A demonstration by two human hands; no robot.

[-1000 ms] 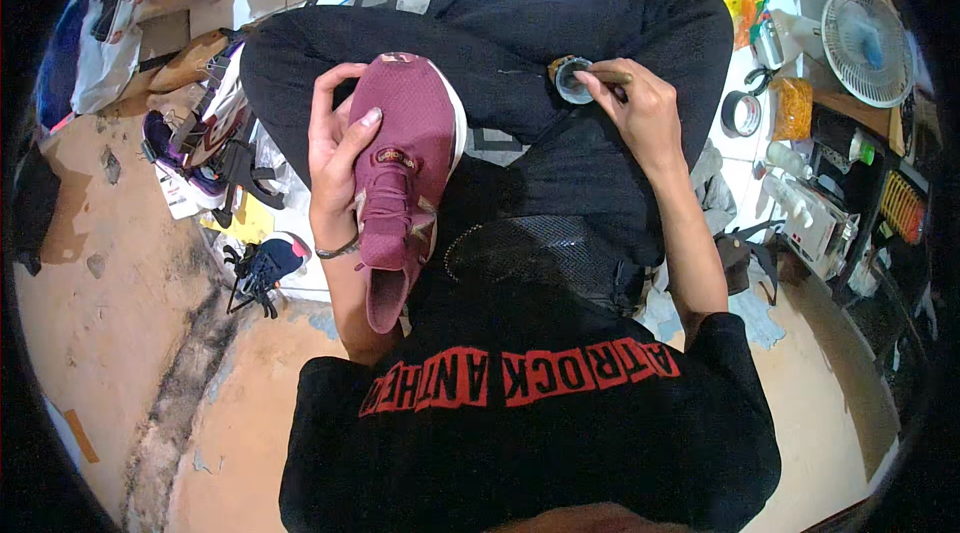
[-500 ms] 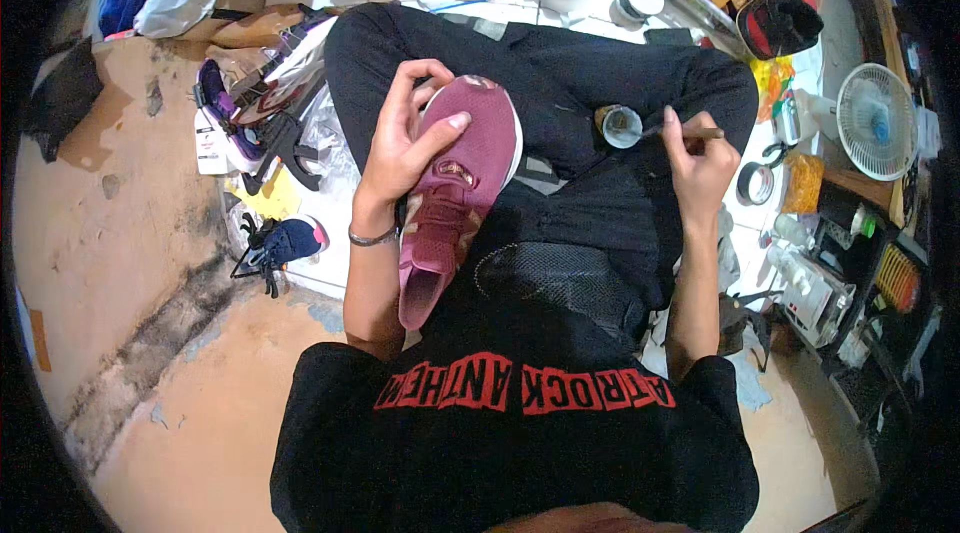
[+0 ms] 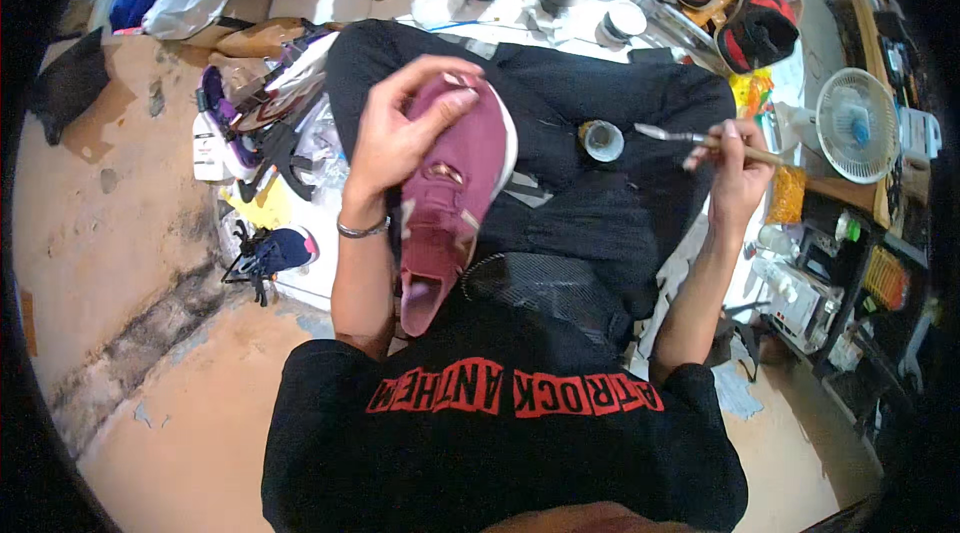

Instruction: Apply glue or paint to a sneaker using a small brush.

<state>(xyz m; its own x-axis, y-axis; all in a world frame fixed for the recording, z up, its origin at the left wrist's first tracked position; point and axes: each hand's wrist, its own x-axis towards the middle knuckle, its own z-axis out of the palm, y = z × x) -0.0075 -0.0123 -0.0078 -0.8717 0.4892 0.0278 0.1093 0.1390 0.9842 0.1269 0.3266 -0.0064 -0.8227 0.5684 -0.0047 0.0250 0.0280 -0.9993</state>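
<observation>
A maroon sneaker (image 3: 465, 148) lies along my left thigh, its toe pointing away from me and its heel opening towards my shirt. My left hand (image 3: 395, 138) grips it round the toe, the thumb pressed on the upper near a small pale patch at the tip. In my right hand (image 3: 732, 171) is a thin paintbrush (image 3: 683, 136), held near the middle of its wooden handle, with pale bristles pointing left. Between the brush tip and the shoe, a small cup (image 3: 602, 141) with greyish contents rests on my dark trousers, apart from both hands.
Black-and-red shoes (image 3: 757, 31) sit at the far right, above a white fan (image 3: 857, 123). Jars and a white-lidded tub (image 3: 624, 21) stand beyond my legs. At the left are a dark blue shoe (image 3: 285, 248), a purple shoe (image 3: 225, 123) and a white bottle (image 3: 208, 148).
My right hand has moved right, taking the brush away from the cup, so its bristles now show. My left thumb has slid towards the sneaker's toe.
</observation>
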